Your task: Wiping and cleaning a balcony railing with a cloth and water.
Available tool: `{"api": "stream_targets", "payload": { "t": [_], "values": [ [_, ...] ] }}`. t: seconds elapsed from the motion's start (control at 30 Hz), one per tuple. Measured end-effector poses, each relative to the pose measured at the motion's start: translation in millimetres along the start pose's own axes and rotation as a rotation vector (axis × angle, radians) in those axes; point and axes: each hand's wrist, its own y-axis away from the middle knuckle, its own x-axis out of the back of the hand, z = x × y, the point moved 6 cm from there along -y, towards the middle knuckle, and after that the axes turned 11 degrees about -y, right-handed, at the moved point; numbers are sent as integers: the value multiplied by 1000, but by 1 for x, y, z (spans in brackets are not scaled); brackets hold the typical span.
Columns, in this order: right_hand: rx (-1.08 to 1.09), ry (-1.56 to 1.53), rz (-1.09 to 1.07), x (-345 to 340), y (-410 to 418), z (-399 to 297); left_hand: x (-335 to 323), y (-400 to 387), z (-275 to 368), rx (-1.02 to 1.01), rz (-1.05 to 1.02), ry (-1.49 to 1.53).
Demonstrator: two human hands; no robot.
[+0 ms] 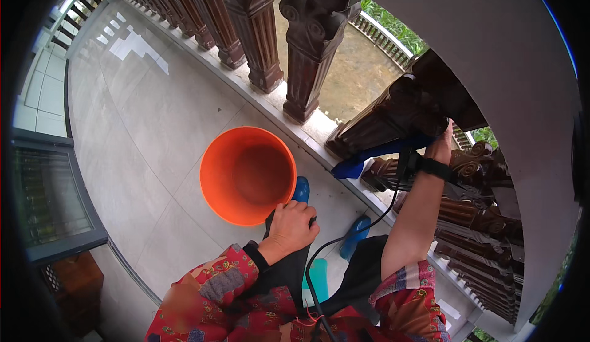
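Note:
My right hand (pixel 443 140) reaches out to a dark brown fluted baluster (pixel 387 109), its fingers mostly hidden behind the top of the post. A blue cloth (pixel 368 156) hangs from that hand, along the baluster's side, down to the ledge. My left hand (pixel 294 224) rests near my knee with its fingers curled around a small dark thing that I cannot make out. Just beyond it an orange plastic bucket (pixel 248 176) stands on the tiled floor; its inside shows a darker bottom, and whether it holds water I cannot tell.
A row of balusters (pixel 302 61) runs along a pale ledge (pixel 318 127) under a wide handrail (pixel 498 65). My blue boots (pixel 355 238) are on the tiles beside the bucket. A turquoise object (pixel 318 280) is between my legs. A black cable runs to my right wrist. At left is a framed glass window (pixel 53 194).

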Motion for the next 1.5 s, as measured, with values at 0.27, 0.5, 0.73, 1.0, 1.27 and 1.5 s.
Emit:
{"api": "stream_targets", "payload": {
  "t": [0.27,0.5,0.73,1.0,1.27,1.5],
  "values": [
    [-180,-15,-82,1,-17,45,-3,-1,-1,-28,12,-4],
    [-334,-43,-156,0,-24,93,-3,-6,-5,1,-5,33],
    [-522,-82,-188,13,-16,144,-1,-9,-11,16,-19,66],
    [-740,-125,-212,27,-5,205,-2,-11,-16,35,-50,72],
    [-930,-134,-281,42,-5,258,1,-12,-22,32,-54,49],
    [-1134,-176,-384,58,-10,310,4,-14,-31,60,-113,84]
  ]
}}
